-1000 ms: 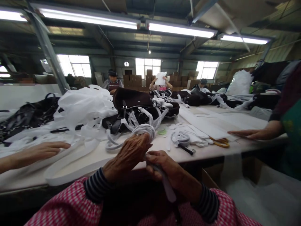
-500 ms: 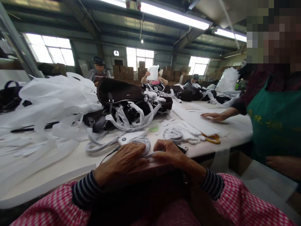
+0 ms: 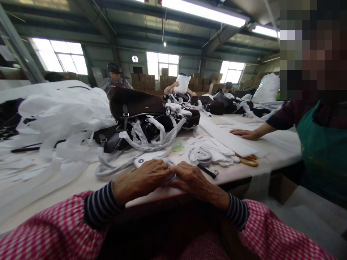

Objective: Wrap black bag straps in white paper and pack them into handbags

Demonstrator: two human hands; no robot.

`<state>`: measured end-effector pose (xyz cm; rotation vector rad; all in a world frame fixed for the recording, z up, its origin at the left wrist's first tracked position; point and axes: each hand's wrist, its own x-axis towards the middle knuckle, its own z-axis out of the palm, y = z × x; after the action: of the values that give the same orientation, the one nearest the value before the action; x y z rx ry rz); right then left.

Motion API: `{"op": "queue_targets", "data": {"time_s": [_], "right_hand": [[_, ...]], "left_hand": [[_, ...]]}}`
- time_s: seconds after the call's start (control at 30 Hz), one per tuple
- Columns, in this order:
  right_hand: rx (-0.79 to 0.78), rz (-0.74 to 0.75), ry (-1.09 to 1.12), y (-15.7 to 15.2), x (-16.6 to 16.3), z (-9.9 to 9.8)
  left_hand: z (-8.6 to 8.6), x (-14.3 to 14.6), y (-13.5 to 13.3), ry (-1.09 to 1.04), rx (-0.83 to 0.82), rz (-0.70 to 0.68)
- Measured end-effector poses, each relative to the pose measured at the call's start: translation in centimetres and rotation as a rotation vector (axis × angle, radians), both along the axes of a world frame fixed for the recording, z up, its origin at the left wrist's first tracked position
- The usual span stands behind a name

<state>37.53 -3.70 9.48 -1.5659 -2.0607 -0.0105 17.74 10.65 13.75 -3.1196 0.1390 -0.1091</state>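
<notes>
At the table's near edge, my left hand [image 3: 149, 175] and my right hand [image 3: 193, 180] meet with curled fingers. Both are closed on a coiled strap wrapped in white material [image 3: 171, 161], mostly hidden under the fingers. Just beyond my left hand lies a white padded piece with a dark round snap [image 3: 141, 161]. Another white-wrapped strap coil [image 3: 201, 154] rests past my right hand, and a black strap end with a metal clasp [image 3: 208, 171] lies beside it. Dark brown bags [image 3: 138, 103] with white-wrapped handles are piled ahead.
White wrapping strips [image 3: 65, 108] heap up on the left. To the right are flat white pieces [image 3: 217, 151], yellow-handled scissors [image 3: 248, 160] and a co-worker's hand [image 3: 245, 134] flat on white sheets. An open cardboard box [image 3: 282, 187] stands below the table's right edge.
My hands have come together, the right one moving left to touch the left one's fingertips. More of the black strap end shows. The co-worker at right has shifted slightly rightward.
</notes>
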Motion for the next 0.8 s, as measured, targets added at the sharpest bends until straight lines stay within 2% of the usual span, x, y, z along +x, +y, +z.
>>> {"op": "queue_targets", "data": {"time_s": [0.13, 0.3, 0.4, 0.5, 0.7, 0.8], "right_hand": [[-0.019, -0.022, 0.001, 0.2, -0.3, 0.2], [-0.013, -0.005, -0.029, 0.4, -0.6, 0.1], [-0.039, 0.026, -0.076, 0.1, -1.2, 0.2], [-0.043, 0.035, -0.066, -0.5, -1.8, 0.4], [-0.249, 0.099, -0.043, -1.3, -0.5, 2.6], [-0.303, 0.107, -0.13, -0.8, 0.2, 3.8]], "left_hand": [[-0.1, -0.8, -1.6, -0.046, 0.017, 0.087], [-0.3, -1.9, -1.7, -0.156, -0.204, 0.054], [0.5, -1.9, -0.9, -0.111, -0.334, 0.039], [1.4, -1.6, 0.0, -0.031, -0.394, 0.029], [1.8, -0.6, 0.7, 0.011, -0.387, 0.073], [1.7, 0.0, 1.4, 0.002, -0.392, 0.022]]}}
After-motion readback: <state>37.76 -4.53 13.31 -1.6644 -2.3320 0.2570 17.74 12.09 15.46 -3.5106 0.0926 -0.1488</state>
